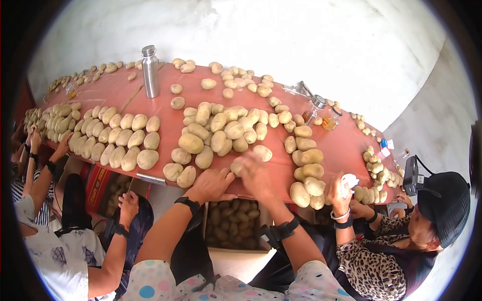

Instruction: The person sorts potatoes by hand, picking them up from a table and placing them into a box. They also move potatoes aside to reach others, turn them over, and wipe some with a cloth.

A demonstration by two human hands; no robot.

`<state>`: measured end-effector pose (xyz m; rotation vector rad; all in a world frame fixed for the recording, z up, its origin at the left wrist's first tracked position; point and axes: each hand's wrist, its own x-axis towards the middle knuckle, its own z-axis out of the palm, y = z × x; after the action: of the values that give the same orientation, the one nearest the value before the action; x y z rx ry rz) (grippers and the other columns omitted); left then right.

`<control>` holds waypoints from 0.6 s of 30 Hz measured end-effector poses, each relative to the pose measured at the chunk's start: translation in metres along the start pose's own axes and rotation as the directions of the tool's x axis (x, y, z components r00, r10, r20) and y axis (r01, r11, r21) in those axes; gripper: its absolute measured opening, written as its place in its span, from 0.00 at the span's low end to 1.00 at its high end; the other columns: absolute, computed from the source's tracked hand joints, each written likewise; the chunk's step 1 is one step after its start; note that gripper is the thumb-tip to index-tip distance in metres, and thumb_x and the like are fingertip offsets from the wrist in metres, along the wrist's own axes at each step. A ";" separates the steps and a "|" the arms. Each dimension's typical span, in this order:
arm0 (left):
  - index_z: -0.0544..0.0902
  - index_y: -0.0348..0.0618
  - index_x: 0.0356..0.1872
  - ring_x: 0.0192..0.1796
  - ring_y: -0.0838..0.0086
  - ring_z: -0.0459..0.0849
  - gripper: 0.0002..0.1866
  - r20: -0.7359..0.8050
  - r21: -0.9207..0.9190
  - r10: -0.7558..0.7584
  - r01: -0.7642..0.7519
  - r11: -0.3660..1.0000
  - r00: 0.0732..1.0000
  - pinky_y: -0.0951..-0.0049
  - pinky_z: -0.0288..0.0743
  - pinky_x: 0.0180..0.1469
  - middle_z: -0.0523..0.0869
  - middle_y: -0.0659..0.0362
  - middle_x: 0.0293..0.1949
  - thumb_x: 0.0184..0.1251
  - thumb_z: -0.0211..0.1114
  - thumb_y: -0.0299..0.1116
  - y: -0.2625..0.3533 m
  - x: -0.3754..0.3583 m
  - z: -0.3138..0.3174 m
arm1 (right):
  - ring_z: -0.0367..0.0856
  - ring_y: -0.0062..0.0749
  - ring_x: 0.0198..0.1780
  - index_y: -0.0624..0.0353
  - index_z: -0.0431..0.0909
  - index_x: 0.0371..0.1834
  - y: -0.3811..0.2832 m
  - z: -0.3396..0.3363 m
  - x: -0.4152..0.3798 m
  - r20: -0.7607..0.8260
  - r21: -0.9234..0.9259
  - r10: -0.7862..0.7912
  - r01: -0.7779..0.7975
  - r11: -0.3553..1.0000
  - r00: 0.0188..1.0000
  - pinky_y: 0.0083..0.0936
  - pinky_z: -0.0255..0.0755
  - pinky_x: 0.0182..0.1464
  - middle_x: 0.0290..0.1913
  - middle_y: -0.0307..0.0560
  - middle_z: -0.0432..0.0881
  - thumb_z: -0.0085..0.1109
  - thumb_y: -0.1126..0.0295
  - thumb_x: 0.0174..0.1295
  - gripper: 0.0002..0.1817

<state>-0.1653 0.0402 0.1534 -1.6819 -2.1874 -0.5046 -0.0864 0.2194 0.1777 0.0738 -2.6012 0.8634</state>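
Observation:
Near the front edge of the red table (173, 135), my left hand (212, 184) rests with its fingers loosely spread, the thumb touching or close to a potato. My right hand (255, 173) is blurred by motion just beside it; its fingers reach over a potato (237, 167) and near another potato (262, 153). Whether it grips one cannot be made out. A heap of potatoes (218, 123) lies beyond both hands. Two potatoes (179, 175) sit left of my left hand. Each wrist wears a black band.
Rows of potatoes (115, 135) fill the left side, with a co-worker's hand (63, 145) at them. A metal bottle (150, 72) and a glass jar (315, 109) stand farther back. At right, a person in a black cap (442, 205) holds something white. A box of potatoes (233, 223) is below.

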 end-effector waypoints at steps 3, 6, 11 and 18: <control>0.72 0.43 0.39 0.31 0.56 0.79 0.30 0.088 0.036 -0.032 0.029 0.999 0.996 0.59 0.74 0.33 0.75 0.53 0.37 0.52 0.68 0.60 0.000 0.000 0.001 | 0.69 0.58 0.64 0.52 0.74 0.61 -0.001 -0.030 0.023 -0.151 -0.227 -0.075 0.040 0.973 0.986 0.47 0.64 0.66 0.63 0.60 0.70 0.56 0.68 0.63 0.21; 0.72 0.43 0.38 0.31 0.57 0.79 0.30 0.011 0.013 0.000 -0.001 1.000 1.000 0.59 0.73 0.33 0.74 0.53 0.35 0.52 0.67 0.61 -0.001 -0.002 0.002 | 0.70 0.55 0.63 0.51 0.75 0.61 0.025 -0.027 0.033 -0.317 -0.360 0.056 -0.175 0.916 0.947 0.48 0.64 0.65 0.62 0.58 0.71 0.54 0.69 0.65 0.20; 0.72 0.42 0.38 0.32 0.57 0.79 0.31 0.070 0.034 -0.024 0.022 0.999 0.997 0.60 0.74 0.35 0.74 0.54 0.35 0.52 0.67 0.61 0.000 -0.001 0.000 | 0.72 0.51 0.62 0.48 0.75 0.60 0.080 -0.012 0.031 -0.094 -0.063 0.277 -0.283 0.957 0.956 0.44 0.66 0.65 0.60 0.53 0.73 0.50 0.70 0.67 0.18; 0.73 0.43 0.41 0.39 0.56 0.82 0.30 0.153 -0.028 -0.091 0.096 0.995 0.984 0.60 0.76 0.42 0.78 0.53 0.38 0.51 0.71 0.58 0.004 0.003 -0.009 | 0.75 0.41 0.57 0.55 0.82 0.39 0.037 -0.005 0.009 -0.053 0.015 0.236 -0.236 0.972 0.970 0.37 0.62 0.66 0.49 0.51 0.78 0.54 0.80 0.60 0.09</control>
<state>-0.1620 0.0397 0.1632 -1.6921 -2.3883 -0.4557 -0.0987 0.2529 0.1641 -0.2593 -2.5896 0.9426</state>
